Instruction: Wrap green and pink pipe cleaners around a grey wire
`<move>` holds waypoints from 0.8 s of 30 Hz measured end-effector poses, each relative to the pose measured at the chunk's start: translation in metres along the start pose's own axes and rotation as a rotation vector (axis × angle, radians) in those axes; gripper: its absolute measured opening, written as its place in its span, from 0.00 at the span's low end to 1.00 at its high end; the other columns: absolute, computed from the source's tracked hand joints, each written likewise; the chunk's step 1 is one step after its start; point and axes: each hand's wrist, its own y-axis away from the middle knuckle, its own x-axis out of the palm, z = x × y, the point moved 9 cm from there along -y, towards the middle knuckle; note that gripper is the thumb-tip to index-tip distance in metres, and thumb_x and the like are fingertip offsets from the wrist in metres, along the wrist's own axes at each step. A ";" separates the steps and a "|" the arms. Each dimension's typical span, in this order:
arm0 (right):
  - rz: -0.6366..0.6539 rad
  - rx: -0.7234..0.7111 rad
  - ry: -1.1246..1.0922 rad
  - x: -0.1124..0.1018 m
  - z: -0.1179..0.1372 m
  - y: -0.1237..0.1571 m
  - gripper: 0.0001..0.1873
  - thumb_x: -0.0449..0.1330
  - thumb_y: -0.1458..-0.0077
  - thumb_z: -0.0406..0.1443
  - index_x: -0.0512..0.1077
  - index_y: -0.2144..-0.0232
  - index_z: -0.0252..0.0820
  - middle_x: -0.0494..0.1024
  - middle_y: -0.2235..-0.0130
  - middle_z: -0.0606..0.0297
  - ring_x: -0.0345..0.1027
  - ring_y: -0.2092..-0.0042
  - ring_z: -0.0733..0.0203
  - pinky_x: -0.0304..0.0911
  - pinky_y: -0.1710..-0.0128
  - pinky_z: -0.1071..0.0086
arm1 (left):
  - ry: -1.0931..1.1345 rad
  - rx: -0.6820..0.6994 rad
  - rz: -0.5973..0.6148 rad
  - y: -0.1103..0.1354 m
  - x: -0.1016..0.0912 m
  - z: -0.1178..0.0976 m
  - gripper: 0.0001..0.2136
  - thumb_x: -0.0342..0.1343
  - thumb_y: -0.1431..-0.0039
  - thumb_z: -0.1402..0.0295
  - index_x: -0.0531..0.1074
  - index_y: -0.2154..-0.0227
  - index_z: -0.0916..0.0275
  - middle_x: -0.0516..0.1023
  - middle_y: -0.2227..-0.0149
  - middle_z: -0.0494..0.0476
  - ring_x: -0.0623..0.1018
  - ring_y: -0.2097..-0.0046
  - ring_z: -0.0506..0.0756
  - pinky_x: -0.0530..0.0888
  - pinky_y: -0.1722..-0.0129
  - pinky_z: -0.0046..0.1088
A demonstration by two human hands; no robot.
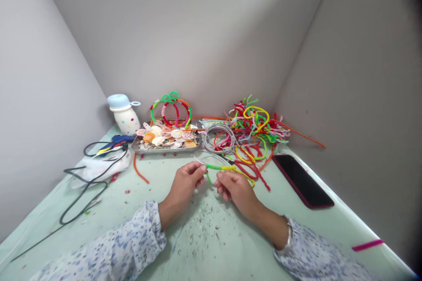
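Observation:
My left hand (186, 182) and my right hand (235, 189) meet over the middle of the pale green table (204, 237). Both pinch a thin hoop wrapped with a green and yellow pipe cleaner (219, 167). The left fingers grip its bare wire end, the right fingers hold the wrapped part. A red pipe cleaner (252, 171) lies just beyond my right hand.
A tangled pile of coloured pipe cleaners (255, 125) and a coil of wire (219, 137) sit behind. A metal tray of shells (166, 138), a white bottle (125, 114), a glue gun (115, 142) with black cable (82, 189), and a phone (301, 180) surround them.

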 end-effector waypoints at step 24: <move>-0.156 -0.554 0.598 0.001 0.054 0.015 0.11 0.57 0.41 0.37 0.78 0.59 0.51 0.80 0.64 0.63 0.71 0.62 0.56 0.64 0.60 0.64 | -0.130 -0.031 0.074 0.008 0.012 0.001 0.14 0.57 0.47 0.60 0.69 0.80 0.64 0.68 0.83 0.49 0.65 0.79 0.47 0.60 0.77 0.24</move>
